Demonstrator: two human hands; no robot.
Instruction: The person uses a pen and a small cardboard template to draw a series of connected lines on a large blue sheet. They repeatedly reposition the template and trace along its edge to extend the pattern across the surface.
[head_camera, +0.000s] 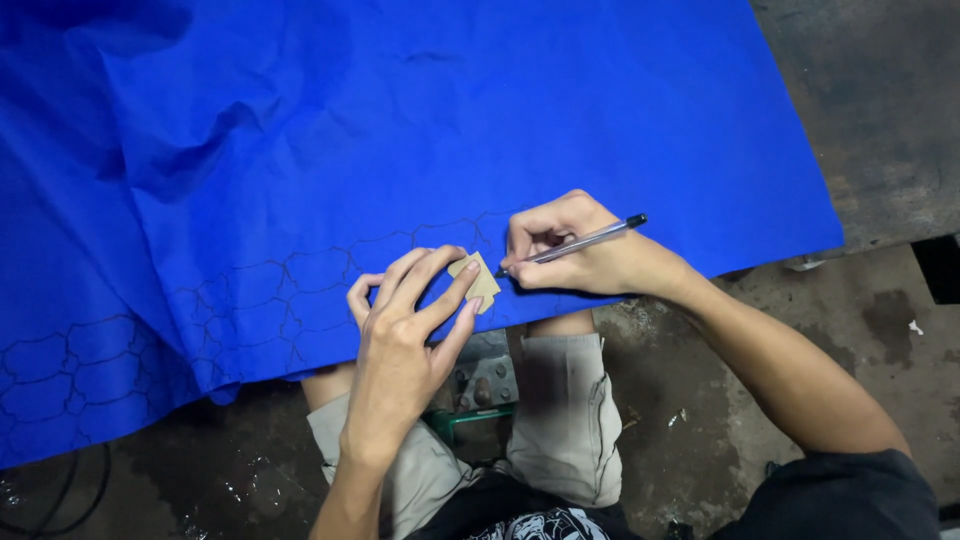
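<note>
So the blue cloth (420, 130) hangs wrinkled over a grimy table (880, 110), inked outlines running along its near edge. Left hand (405, 340) pins a small tan template (477, 281) flat with spread fingers, partly covering it. Right hand (575, 245) pinches a pen (580, 241), tip at the template's edge. Knees below, green thing between them, unclear.

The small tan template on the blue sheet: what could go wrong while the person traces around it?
1. The left hand pins the tan template with fingertips only; it may slip and distort the outline.
2. The blue sheet is wrinkled and overhangs the table edge, so it could shift under the pen.
3. The right hand rests on drawn outlines and might smudge them.
</note>
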